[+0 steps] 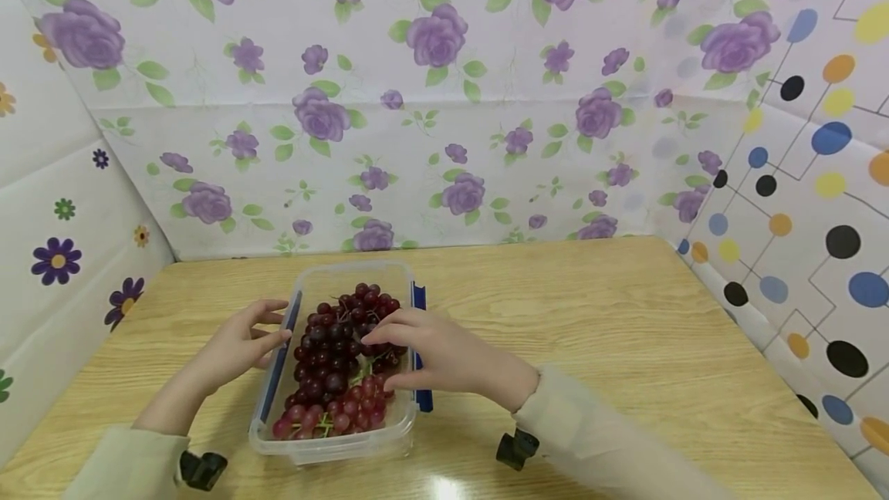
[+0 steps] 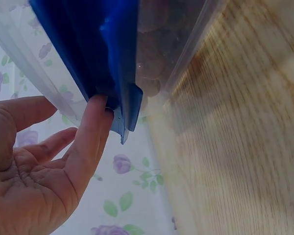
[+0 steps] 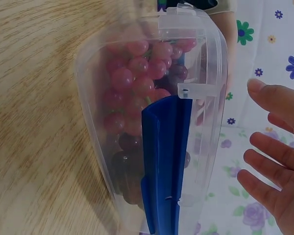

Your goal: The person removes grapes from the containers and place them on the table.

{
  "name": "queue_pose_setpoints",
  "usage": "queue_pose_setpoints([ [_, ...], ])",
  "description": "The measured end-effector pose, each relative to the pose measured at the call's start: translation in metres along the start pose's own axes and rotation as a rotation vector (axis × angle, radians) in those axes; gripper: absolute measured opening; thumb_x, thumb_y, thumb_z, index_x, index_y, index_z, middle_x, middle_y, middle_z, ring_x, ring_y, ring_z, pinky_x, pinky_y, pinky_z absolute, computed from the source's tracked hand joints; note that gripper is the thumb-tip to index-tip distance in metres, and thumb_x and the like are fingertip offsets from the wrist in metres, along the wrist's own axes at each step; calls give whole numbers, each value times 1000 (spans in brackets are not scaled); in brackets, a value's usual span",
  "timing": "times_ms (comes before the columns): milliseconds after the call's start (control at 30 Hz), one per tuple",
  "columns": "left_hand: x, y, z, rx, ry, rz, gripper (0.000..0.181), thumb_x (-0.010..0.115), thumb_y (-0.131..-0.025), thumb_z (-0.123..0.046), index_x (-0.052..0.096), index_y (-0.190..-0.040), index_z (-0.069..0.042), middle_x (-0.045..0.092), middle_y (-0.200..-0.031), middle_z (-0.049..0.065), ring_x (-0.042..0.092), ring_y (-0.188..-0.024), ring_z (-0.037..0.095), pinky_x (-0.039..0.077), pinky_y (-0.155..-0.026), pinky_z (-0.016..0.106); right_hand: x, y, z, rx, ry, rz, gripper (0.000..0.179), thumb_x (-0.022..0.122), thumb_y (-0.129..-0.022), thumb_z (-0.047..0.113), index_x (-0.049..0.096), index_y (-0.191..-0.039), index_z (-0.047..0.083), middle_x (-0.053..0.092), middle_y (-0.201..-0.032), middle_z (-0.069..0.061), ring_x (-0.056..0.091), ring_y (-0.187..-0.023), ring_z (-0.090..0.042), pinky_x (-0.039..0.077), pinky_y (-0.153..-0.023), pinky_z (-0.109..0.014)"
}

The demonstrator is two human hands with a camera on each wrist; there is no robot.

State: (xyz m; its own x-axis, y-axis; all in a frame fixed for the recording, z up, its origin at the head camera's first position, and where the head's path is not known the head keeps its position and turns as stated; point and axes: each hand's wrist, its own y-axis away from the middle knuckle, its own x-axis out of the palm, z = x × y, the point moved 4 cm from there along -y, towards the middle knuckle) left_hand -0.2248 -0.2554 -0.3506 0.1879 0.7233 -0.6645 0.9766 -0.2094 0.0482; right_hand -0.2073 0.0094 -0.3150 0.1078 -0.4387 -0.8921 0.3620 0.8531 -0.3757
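Observation:
A clear plastic box point(image 1: 350, 450) with blue side latches stands on the table. Dark red grapes point(image 1: 326, 357) fill most of it, and pinker grapes point(image 1: 350, 411) lie at its near end. My left hand point(image 1: 239, 342) is at the box's left side. In the left wrist view, the fingertips point(image 2: 95, 105) touch the blue left latch point(image 2: 95, 54) with fingers extended, not curled round it. My right hand point(image 1: 441, 349) hovers over the box's right edge with its fingers spread, holding nothing. The blue right latch point(image 3: 166, 156) hangs down along the box's outer wall, apart from those fingers.
The wooden table point(image 1: 556, 315) extends to the right of the box. Behind it hangs a cloth with purple flowers point(image 1: 437, 37). A dotted cloth point(image 1: 819, 230) hangs at right, and a cloth with small flowers point(image 1: 62, 207) at left. Dark devices point(image 1: 517, 450) sit at both wrists.

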Motion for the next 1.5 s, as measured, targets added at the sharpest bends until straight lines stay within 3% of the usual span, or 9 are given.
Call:
queue_pose_setpoints([
  [267,1,0,3,-53,43,32,58,50,-95,-24,26,-139,6,38,-129,35,53,-106,41,55,-69,37,6,-6,3,-18,-12,38,49,70,-81,30,54,-125,14,57,-120,1,51,-111,-10,42,-94,-17],
  [567,2,0,6,-67,59,53,60,49,-96,-26,24,-140,5,38,-128,35,53,-105,41,55,-70,39,17,-9,3,14,-41,123,50,69,-81,30,53,-125,13,57,-119,1,53,-108,-10,42,-93,-17],
  [1033,3,0,10,-128,151,112,68,50,-94,-33,18,-144,2,38,-130,33,46,-117,44,54,-75,43,31,-12,3,22,72,251,50,69,-80,36,54,-125,20,57,-118,4,53,-100,-6,43,-83,-14],
  [1500,4,0,13,-164,171,126,70,50,-94,-35,16,-144,1,35,-132,33,48,-115,41,53,-76,42,39,-20,9,-32,79,307,50,70,-79,37,55,-124,20,58,-116,6,53,-105,-4,40,-89,-11],
])
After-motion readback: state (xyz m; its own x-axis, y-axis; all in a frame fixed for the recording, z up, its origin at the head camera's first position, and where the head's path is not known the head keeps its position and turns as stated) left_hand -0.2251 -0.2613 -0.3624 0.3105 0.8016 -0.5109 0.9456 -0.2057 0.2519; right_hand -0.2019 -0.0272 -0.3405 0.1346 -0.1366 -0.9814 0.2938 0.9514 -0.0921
